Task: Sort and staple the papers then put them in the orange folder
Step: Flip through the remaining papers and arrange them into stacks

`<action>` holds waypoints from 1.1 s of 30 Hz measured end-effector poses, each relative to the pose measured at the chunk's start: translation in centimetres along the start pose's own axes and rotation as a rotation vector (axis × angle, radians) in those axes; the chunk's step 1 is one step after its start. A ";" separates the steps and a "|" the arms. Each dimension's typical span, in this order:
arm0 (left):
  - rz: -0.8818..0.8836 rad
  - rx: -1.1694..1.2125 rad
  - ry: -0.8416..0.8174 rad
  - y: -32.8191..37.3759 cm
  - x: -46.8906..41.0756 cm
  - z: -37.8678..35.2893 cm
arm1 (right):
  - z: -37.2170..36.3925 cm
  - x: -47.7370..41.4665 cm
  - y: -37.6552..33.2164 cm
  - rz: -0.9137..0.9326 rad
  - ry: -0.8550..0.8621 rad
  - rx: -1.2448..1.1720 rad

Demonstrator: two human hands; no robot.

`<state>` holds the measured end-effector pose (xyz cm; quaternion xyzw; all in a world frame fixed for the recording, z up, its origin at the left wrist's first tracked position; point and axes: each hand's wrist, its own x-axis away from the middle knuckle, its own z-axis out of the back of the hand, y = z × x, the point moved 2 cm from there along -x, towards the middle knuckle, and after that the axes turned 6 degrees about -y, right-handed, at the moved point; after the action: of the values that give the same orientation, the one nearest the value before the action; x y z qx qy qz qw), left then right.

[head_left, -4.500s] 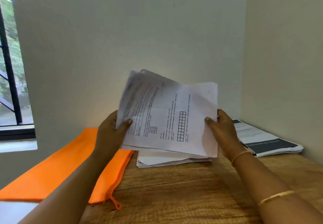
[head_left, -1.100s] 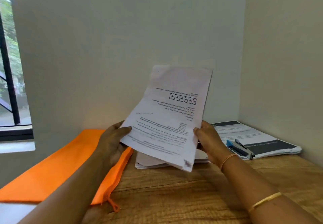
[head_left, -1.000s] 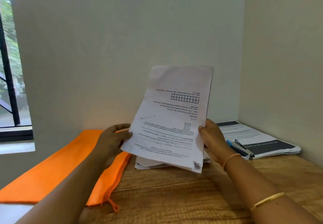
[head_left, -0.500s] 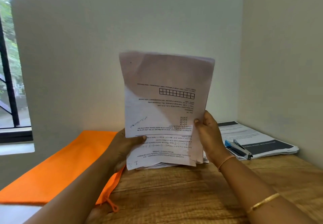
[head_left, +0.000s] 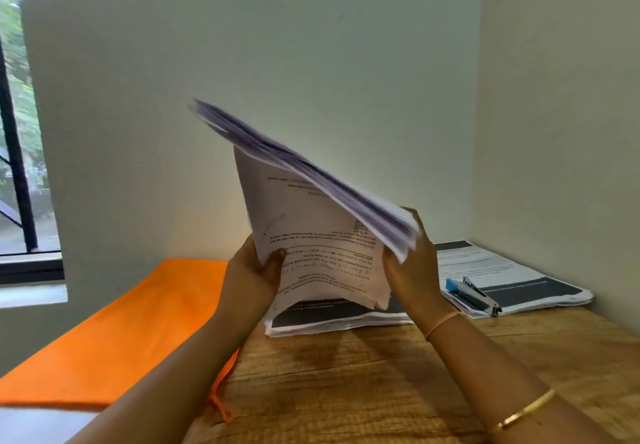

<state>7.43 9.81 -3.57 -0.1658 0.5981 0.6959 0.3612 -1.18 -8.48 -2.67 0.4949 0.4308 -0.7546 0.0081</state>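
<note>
Head view. The left hand (head_left: 251,275) grips the lower left edge of an upright printed sheet (head_left: 311,253), thumb in front; the right hand (head_left: 414,272) holds a thick sheaf of papers (head_left: 311,173), tilted and rising leftward above the sheet. Beneath them a paper stack (head_left: 329,322) lies on the wooden table (head_left: 381,381), with the orange folder (head_left: 131,322) to its left and a blue stapler (head_left: 472,294) atop a second stack (head_left: 526,287) to its right

The lifted sheaf (head_left: 329,183) is motion-blurred, its pages uncountable. The held page (head_left: 311,242) hides much of the table stack (head_left: 329,324), and the orange folder (head_left: 131,332) runs off the left edge.
</note>
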 end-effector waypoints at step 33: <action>0.141 -0.065 -0.114 -0.1 -0.6 0.7 | -0.3 -0.4 2.2 -0.452 -0.280 -0.043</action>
<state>8.01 10.33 -3.05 -0.0948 0.5640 0.7469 0.3392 0.18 -9.84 -3.85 0.2767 0.5409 -0.7890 -0.0908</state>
